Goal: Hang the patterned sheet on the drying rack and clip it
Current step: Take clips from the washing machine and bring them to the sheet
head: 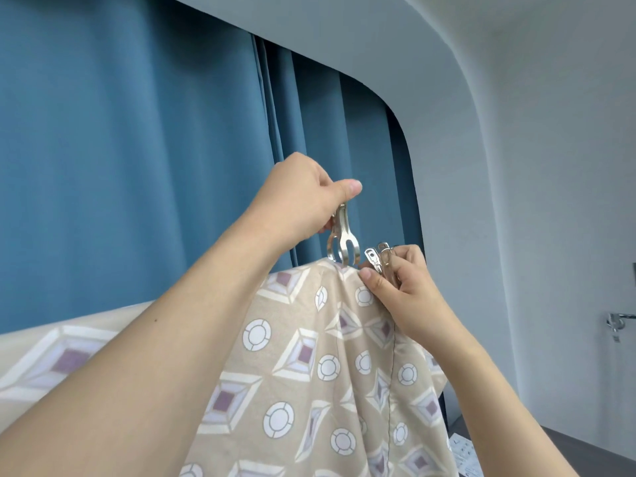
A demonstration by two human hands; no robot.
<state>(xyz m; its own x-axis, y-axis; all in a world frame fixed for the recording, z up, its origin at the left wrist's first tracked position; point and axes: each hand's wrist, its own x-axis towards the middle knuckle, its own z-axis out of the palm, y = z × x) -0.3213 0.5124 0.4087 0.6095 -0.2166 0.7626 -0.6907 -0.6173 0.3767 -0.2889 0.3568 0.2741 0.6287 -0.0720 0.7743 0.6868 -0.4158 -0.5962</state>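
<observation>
- Up at the top fold, right in the middle of view: patterned sheet, beige with white circles and white-edged diamonds holding purple squares, draped over and hanging down in soft folds. Rack underneath totally hidden by the cloth.
- Just above that fold: metal clip, shiny silver, upright, forked jaws spread and touching the sheet's top edge.
- Left hand — pinching the clip's handle end between thumb and curled fingers, raised a bit above the sheet.
- Right hand — just beside the clip, thumb and fingers pinching the sheet's top edge, with spare clips tucked in the same fist, sticking up.
- Behind everything: blue curtain, then white wall off to the right.
- Bottom right corner: sheet edge hanging near a dark surface.
</observation>
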